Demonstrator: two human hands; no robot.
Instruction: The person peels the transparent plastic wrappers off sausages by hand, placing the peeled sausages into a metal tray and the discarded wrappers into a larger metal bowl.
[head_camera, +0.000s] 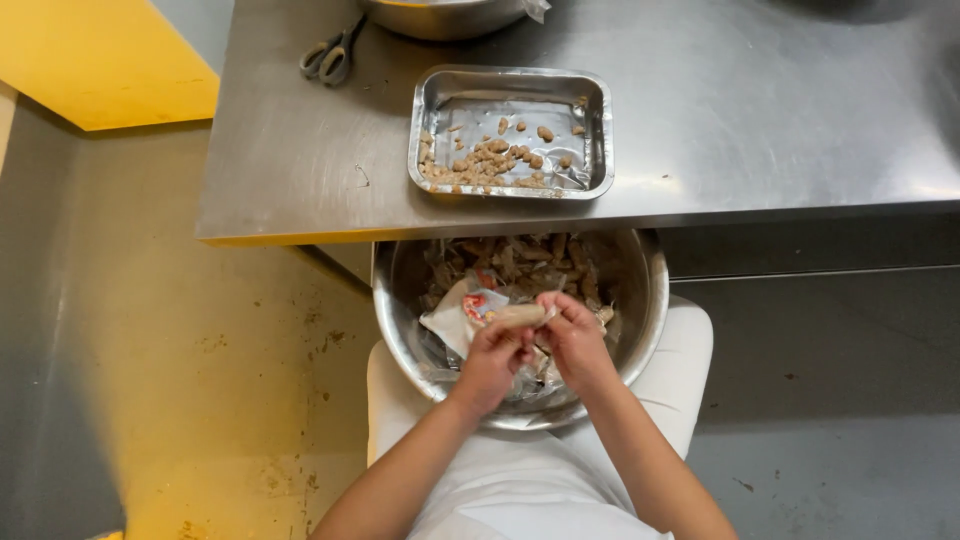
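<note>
The small pale, cylinder-shaped wrapped food piece (520, 316) lay crosswise between both hands, directly above the large round stainless-steel bowl (645, 300). The left hand (492, 362) was closed on the piece's left end, fingers curled over it from below; the right hand (575, 335) pinched the right end, fingertips pressed down on it — both hands touched the piece and met near its middle. Just left of the piece, a torn white plastic wrapper with red print (458, 312) hung against the left hand. The bowl rested on the person's lap, on white clothing (520, 480), and held brownish pieces and crumpled clear wrappers (520, 262). Beyond the bowl, the steel table (760, 110) carried a rectangular aluminium foil tray (594, 130) with small brown chunks (485, 162) — and, farther left, grey-handled scissors (330, 58).
</note>
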